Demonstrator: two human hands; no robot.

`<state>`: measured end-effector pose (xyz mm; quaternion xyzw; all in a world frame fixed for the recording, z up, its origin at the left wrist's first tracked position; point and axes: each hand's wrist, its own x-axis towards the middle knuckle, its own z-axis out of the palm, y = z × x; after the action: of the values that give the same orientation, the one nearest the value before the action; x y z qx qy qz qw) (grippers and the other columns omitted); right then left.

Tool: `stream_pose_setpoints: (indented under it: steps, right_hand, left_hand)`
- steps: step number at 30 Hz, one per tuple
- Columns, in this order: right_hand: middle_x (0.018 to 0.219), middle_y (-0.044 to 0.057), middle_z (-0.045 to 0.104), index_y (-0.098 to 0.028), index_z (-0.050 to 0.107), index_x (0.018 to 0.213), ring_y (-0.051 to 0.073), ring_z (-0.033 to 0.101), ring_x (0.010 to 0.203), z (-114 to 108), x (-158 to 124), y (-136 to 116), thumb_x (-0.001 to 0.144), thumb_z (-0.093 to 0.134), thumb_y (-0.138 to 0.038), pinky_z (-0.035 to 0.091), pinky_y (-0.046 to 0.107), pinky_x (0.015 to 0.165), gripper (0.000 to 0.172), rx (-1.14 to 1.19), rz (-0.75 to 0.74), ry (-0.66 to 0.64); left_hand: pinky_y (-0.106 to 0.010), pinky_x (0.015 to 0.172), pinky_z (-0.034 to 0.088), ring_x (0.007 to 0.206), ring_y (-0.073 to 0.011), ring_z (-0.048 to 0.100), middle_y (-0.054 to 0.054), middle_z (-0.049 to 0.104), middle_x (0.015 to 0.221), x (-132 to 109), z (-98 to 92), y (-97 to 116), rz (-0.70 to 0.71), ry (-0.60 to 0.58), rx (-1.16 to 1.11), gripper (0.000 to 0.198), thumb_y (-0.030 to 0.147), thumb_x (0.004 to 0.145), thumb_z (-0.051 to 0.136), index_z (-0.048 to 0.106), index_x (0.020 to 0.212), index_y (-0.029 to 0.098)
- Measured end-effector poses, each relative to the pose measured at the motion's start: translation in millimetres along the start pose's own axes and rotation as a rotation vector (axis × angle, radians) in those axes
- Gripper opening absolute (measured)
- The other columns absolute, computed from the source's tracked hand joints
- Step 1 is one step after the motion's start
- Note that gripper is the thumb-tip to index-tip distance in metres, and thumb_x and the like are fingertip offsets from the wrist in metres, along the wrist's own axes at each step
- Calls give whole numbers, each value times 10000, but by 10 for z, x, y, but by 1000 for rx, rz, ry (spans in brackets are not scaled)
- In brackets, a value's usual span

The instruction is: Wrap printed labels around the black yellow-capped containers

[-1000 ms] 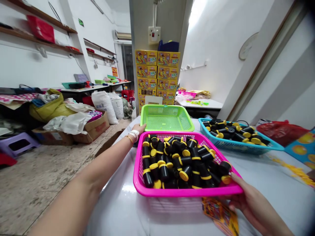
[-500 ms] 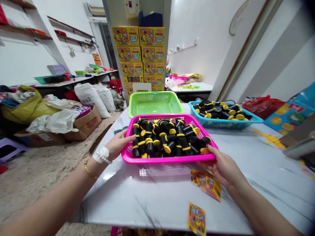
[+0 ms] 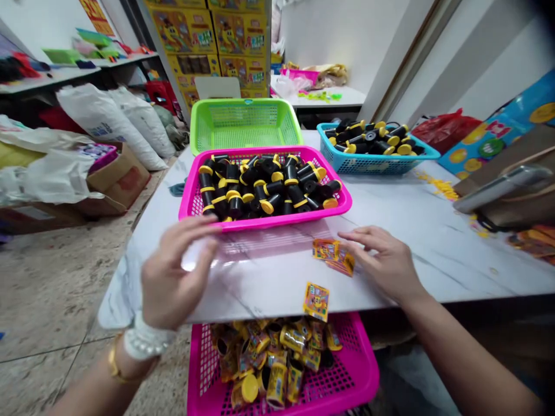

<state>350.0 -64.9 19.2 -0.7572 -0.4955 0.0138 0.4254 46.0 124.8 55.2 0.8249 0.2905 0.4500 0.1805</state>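
Note:
A pink basket (image 3: pixel 342 202) full of small black cylinders with yellow caps (image 3: pixel 273 188) rests on the marbled white table (image 3: pixel 269 289). My left hand (image 3: pixel 173 268) is off its near left corner, fingers apart and holding nothing; it is slightly blurred. Over the table to the right, my right hand (image 3: pixel 381 260) has its fingers stretched toward a small pile of printed orange labels (image 3: pixel 333 254); whether the fingertips touch them I cannot tell. One loose label (image 3: pixel 316 300) lies at the table's front edge. Below that edge, a second pink basket (image 3: pixel 364 370) holds yellow-wrapped cylinders (image 3: pixel 277 358).
Behind stands a green basket (image 3: pixel 297 121); a blue basket (image 3: pixel 364 164) at back right holds more black cylinders. Yellow boxes (image 3: pixel 186 32) are stacked at the back. White sacks (image 3: pixel 104 127) and a carton (image 3: pixel 119 179) stand on the floor at left. A silver tool (image 3: pixel 503 188) is at right.
Both hands have let go of the pink basket, which now stands on the table, and moved back toward me. The view has tilted down, bringing the lower pink basket into sight.

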Motion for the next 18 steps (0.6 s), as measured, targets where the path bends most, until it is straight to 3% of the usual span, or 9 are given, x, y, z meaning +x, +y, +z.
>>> stream_pose_setpoints:
  steps: [2, 6, 8, 10, 11, 12, 15, 18]
  right_hand:
    - [969, 89, 743, -256, 837, 951, 264, 642, 915, 138, -43, 40, 889, 706, -362, 539, 443, 828, 179, -145, -188, -60]
    - [908, 91, 725, -203, 829, 870, 252, 606, 896, 382, -40, 79, 894, 720, -275, 530, 427, 822, 133, -196, -306, -116]
    - [898, 86, 723, -196, 822, 880, 246, 599, 891, 425, -52, 85, 900, 721, -272, 526, 424, 829, 128, -207, -333, -105]
    - [899, 83, 721, -199, 818, 889, 244, 600, 898, 435, -78, 97, 911, 713, -282, 523, 426, 841, 135, -220, -356, -88]
    - [907, 83, 722, -201, 816, 901, 245, 602, 910, 436, -91, 108, 918, 706, -284, 523, 427, 850, 139, -229, -366, -80]
    - [920, 84, 724, -203, 815, 918, 246, 603, 922, 438, -100, 122, 924, 699, -285, 522, 429, 859, 142, -243, -377, -72]
    - [932, 82, 731, -210, 813, 945, 252, 607, 934, 445, -101, 156, 932, 689, -286, 520, 442, 877, 147, -289, -405, -63]
    - [924, 88, 739, -214, 817, 941, 263, 620, 929, 418, -128, 113, 930, 687, -301, 523, 453, 872, 157, -281, -403, -22]
  left_hand:
    - [-503, 1081, 496, 1192, -262, 644, -62, 757, 1149, -284, 74, 235, 114, -98, -53, 178, 119, 900, 660, 746, 1023, 214]
    - [-496, 1036, 509, 1201, -275, 599, -90, 736, 1140, -638, 366, 594, 89, -79, -87, 205, 71, 883, 653, 720, 1026, 202]
    - [-471, 966, 553, 1097, -273, 618, -108, 725, 1083, -743, 548, 741, 105, -190, -126, 214, 204, 891, 694, 697, 1103, 179]
    - [-492, 949, 566, 1095, -316, 614, -151, 700, 1158, -826, 740, 847, 199, -396, -102, 534, 459, 827, 773, 659, 1245, 147]
    - [-484, 942, 567, 1105, -318, 616, -156, 694, 1198, -862, 832, 874, 271, -461, -62, 547, 468, 843, 759, 648, 1277, 155]
    - [-453, 917, 571, 1073, -287, 633, -142, 707, 1190, -893, 915, 881, 343, -480, -27, 418, 383, 898, 716, 659, 1252, 169]
    - [-376, 868, 568, 981, -212, 660, -119, 742, 1141, -957, 1058, 797, 436, -449, 17, 212, 229, 997, 570, 696, 1161, 183]
    - [-383, 883, 574, 1002, -206, 653, -125, 740, 1171, -987, 987, 670, 382, -316, -51, 205, 226, 1009, 542, 727, 1095, 200]
